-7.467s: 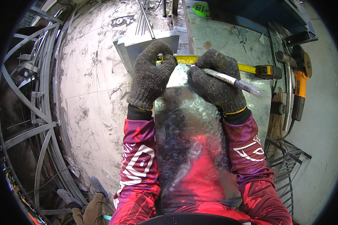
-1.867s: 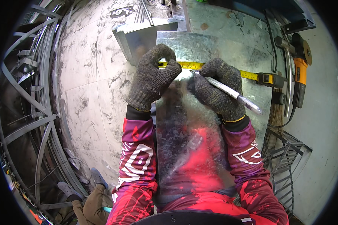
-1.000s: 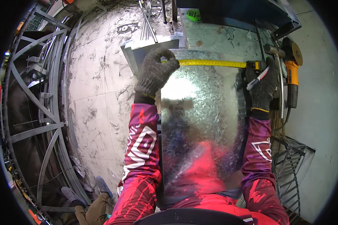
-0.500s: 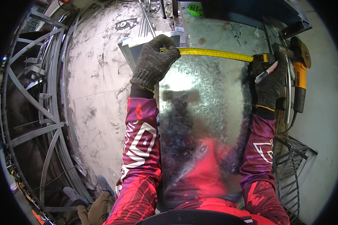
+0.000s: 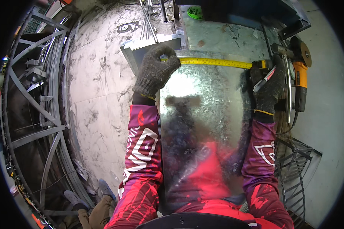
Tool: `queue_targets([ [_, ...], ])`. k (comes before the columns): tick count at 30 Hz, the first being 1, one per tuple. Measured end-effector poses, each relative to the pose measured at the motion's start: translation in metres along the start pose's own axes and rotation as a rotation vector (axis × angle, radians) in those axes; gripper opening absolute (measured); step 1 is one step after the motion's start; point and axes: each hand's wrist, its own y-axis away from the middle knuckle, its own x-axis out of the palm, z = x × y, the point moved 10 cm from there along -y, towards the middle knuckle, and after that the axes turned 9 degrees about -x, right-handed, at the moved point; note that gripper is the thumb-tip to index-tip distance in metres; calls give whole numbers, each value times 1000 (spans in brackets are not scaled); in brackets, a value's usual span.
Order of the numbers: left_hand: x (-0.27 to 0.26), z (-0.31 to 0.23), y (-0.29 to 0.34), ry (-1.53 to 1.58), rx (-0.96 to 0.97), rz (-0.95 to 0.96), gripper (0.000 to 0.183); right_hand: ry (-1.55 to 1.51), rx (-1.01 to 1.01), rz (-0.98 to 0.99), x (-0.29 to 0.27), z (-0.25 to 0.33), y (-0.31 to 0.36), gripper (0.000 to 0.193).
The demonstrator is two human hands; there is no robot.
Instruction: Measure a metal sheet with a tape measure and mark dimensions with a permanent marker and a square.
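A long yellow tape-measure blade (image 5: 214,62) stretches left to right across the far end of a shiny, mottled grey metal sheet (image 5: 206,103). The left hand (image 5: 155,72), in a dark knitted glove, pinches the blade's left end between thumb and forefinger. Well apart from it, the likewise gloved right hand (image 5: 270,86) is clamped on the black-and-yellow tape case (image 5: 261,65), a slim white marker pen (image 5: 264,79) also in its grip. Red reflections and bright glare mark the sheet. Farther right lies an orange-and-black angle grinder (image 5: 301,74).

Tape measure (image 5: 218,63) drawn out across shiny metal sheet (image 5: 206,110)
Yellow strip (image 5: 198,61) crosswise near far edge, dark case (image 5: 262,65) at right; white pen (image 5: 264,79) slanting beside it.
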Motion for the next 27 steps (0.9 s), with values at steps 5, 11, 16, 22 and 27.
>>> queue_targets([
  [5,7,1,34,11,-38,9,17,-823,601,-207,8,-62,57,61],
  [11,11,-10,69,-22,6,7,15,-176,123,-22,-37,-11,59,68],
  [16,10,-10,73,-27,45,-27,9,-180,118,-5,-37,-9,61,69],
  [22,10,-13,74,-33,57,-12,8,-710,567,-43,-16,-51,88,69],
  [27,12,-9,71,-22,55,-12,9,-237,256,47,-30,-24,70,69],
])
